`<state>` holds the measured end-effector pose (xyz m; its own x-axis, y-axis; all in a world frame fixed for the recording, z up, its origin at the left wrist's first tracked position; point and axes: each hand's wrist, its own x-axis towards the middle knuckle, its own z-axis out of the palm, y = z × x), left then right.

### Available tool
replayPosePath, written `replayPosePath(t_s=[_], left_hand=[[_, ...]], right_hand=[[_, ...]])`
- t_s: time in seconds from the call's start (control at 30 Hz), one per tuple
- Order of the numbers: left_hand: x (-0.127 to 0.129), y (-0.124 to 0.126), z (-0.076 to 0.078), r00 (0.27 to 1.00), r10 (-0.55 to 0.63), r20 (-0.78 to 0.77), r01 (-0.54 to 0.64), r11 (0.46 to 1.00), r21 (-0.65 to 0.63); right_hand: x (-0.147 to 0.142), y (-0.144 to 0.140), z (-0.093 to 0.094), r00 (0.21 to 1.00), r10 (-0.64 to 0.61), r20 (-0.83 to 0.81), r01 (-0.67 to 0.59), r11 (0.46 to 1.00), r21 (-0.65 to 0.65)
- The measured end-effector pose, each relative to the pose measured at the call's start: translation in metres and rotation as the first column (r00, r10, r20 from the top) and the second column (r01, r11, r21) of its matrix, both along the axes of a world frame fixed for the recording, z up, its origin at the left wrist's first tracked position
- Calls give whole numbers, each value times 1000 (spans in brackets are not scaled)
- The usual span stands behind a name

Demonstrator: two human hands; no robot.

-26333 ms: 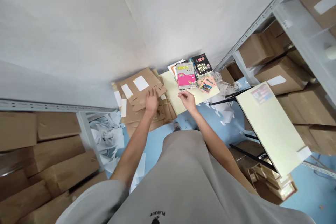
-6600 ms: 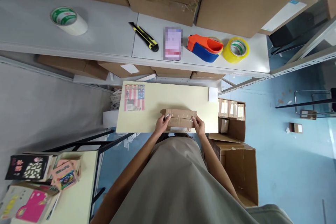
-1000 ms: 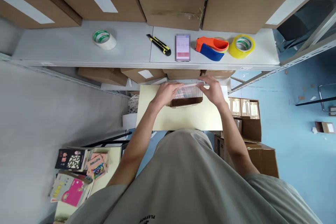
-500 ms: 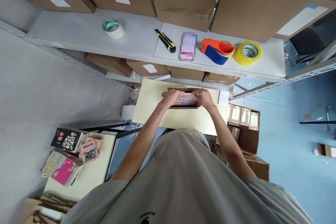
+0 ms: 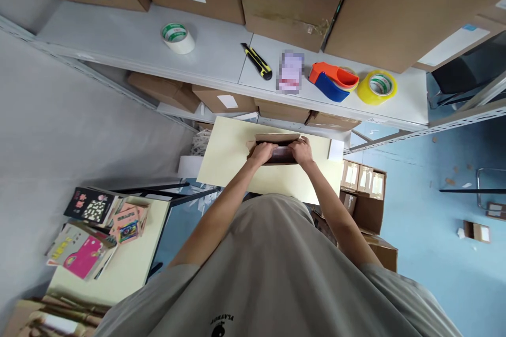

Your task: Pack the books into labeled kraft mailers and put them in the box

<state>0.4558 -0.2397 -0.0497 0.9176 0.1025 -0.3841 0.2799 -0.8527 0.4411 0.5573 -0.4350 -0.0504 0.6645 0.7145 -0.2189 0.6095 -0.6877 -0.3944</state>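
A small open cardboard box (image 5: pixel 282 138) lies on the pale yellow tabletop in front of me, its flaps raised. Down inside it, between my hands, is a packet in shiny clear wrap (image 5: pixel 282 154), now dark in shadow. My left hand (image 5: pixel 264 153) curls its fingers over the packet's left end, inside the box. At the other end my right hand (image 5: pixel 301 151) is closed in the same way, with some fingers by the box's right flap. The fingertips of both hands are partly hidden.
On the grey shelf (image 5: pixel 213 47) ahead lie white tape (image 5: pixel 182 42), a box cutter (image 5: pixel 258 62), a blurred-out flat item (image 5: pixel 290 72), a tape dispenser (image 5: pixel 334 81) and yellow tape (image 5: pixel 377 88). Large cartons stand behind. Books (image 5: pixel 89 250) are at left; opened cartons (image 5: pixel 367 195) at right.
The wrapped packet has sunk deeper into the box, and its checked surface no longer shows. My hands have moved down with it. The view has shifted slightly.
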Motion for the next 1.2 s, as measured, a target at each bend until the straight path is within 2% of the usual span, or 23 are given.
replayPosePath(t_s=[0.1,0.17,0.23,0.3,0.37,0.4,0.47,0.5,0.57,0.8,0.9,1.0,1.1,1.2], left_hand=[[-3,1,-2,999,-6,38,7,1000,-5],[-15,4,-1,993,20,119,-13,998,-58],[-37,9,-1,965,102,240,-72,989,-129],[-62,17,-2,899,256,354,-205,963,-177],[-83,25,-4,790,464,402,-412,886,-212],[-90,29,-6,731,570,376,-518,821,-238],[-99,34,-9,642,732,226,-668,679,-303],[-101,36,-11,623,770,137,-702,628,-335],[-101,38,-15,630,776,25,-708,587,-392],[-107,37,-25,707,689,164,-560,685,-465],[-113,32,-26,758,618,210,-445,725,-526],[-117,27,-26,809,520,275,-319,780,-538],[-119,24,-29,865,414,285,-244,842,-482],[-115,25,-36,890,390,238,-249,851,-462]], right_hand=[[-3,-4,-5,999,-36,14,36,998,45],[-7,-14,-7,996,-88,34,83,989,122],[-13,-30,-11,977,-208,56,192,957,216],[-19,-47,-15,935,-354,19,335,901,277],[-25,-61,-21,889,-448,-94,456,843,287],[-28,-66,-23,869,-470,-157,495,821,284],[-34,-72,-25,838,-483,-254,542,790,285],[-36,-73,-26,825,-488,-284,559,777,290],[-41,-72,-25,800,-506,-322,592,751,292],[-77,-69,-19,730,-579,-364,676,690,257],[-94,-70,-17,762,-515,-393,639,696,327],[-102,-73,-16,847,-389,-362,514,770,377],[-100,-75,-17,898,-311,-312,401,870,287],[-92,-75,-20,907,-299,-297,370,902,224]])
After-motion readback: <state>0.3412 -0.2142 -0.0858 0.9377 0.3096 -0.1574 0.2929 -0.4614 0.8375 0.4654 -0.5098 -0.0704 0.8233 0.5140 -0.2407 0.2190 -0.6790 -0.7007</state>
